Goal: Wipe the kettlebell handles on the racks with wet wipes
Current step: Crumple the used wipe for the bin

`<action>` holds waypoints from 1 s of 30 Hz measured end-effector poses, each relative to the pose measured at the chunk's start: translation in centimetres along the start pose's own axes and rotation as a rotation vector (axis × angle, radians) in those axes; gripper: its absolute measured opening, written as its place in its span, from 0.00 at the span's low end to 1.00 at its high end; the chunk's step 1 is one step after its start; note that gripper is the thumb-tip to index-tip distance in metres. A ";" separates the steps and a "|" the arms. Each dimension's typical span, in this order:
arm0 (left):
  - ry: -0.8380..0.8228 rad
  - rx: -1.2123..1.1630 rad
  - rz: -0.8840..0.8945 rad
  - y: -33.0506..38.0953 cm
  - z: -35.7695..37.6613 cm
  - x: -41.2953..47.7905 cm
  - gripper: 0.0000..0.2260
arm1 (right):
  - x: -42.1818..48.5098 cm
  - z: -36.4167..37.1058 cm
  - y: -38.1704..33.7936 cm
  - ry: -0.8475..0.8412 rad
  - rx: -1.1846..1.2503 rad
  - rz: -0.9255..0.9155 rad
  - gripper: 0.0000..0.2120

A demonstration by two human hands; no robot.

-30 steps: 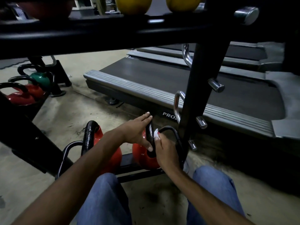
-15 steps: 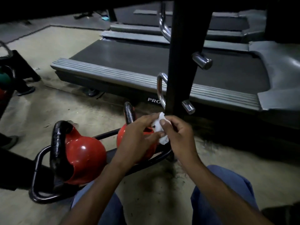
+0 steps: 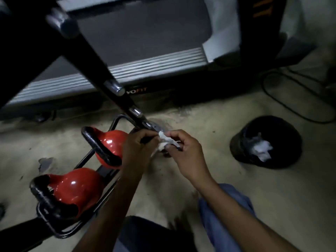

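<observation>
Two red kettlebells with black handles sit on the bottom shelf of the black rack [image 3: 116, 122]: one further back [image 3: 111, 142] and one nearer at the left [image 3: 76, 186]. A crumpled white wet wipe [image 3: 166, 140] is pinched between both hands, just right of the further kettlebell and above the floor. My left hand [image 3: 140, 148] holds its left end with the fingers curled. My right hand [image 3: 183, 151] pinches its right end. Neither hand touches a kettlebell handle.
A black bin [image 3: 241, 142] with used white wipes inside stands on the concrete floor to the right. A treadmill [image 3: 154, 64] runs behind the rack, whose slanted black post [image 3: 98, 57] carries chrome pegs. A black cable [image 3: 272, 95] lies at the right. My blue-trousered knees [image 3: 227, 206] are below.
Both hands came off the kettlebell handle and now hold the wipe between them. The view swung right and down, bringing the bin into sight.
</observation>
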State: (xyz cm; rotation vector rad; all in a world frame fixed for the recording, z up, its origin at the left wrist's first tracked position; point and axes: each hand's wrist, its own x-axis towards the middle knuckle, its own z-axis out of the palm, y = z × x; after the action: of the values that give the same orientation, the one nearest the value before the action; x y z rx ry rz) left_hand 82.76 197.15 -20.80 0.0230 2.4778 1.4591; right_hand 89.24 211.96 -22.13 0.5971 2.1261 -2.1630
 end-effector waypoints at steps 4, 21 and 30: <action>-0.170 -0.151 -0.124 8.7 1.3 -5.4 0.07 | -5.8 -5.0 -6.7 0.144 -0.140 -0.036 0.04; -0.541 -0.068 -0.065 32.5 7.3 -19.0 0.02 | -23.8 -23.5 -25.7 0.270 0.306 0.341 0.12; -0.517 -0.018 -0.252 33.9 17.9 -17.4 0.05 | -20.0 -32.6 -20.9 0.306 0.121 0.440 0.04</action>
State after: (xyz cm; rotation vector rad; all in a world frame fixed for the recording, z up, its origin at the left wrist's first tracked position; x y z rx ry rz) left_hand 99.69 226.70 3.98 0.0724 1.9707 1.1884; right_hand 109.12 240.18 4.55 1.3389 1.7609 -2.0559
